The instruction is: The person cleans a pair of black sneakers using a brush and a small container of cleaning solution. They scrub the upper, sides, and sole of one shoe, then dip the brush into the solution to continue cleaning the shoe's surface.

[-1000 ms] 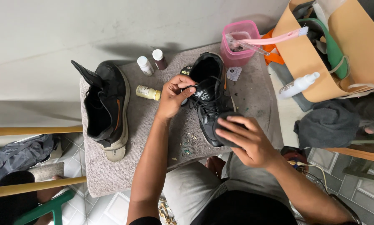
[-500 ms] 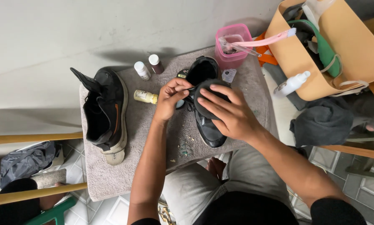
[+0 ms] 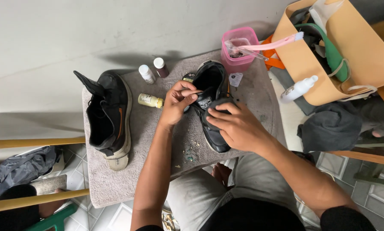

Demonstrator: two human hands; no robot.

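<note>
At centre frame, the left hand [image 3: 178, 102] is pinching closed on the tongue of the black shoe [image 3: 212, 112] lying on the towel-covered worktop [image 3: 157, 141], while the right hand [image 3: 239, 126] is lying half-curled over the shoe's front, pressing down.

Black shoe [image 3: 213, 107], pink tub [image 3: 239, 50]
</note>
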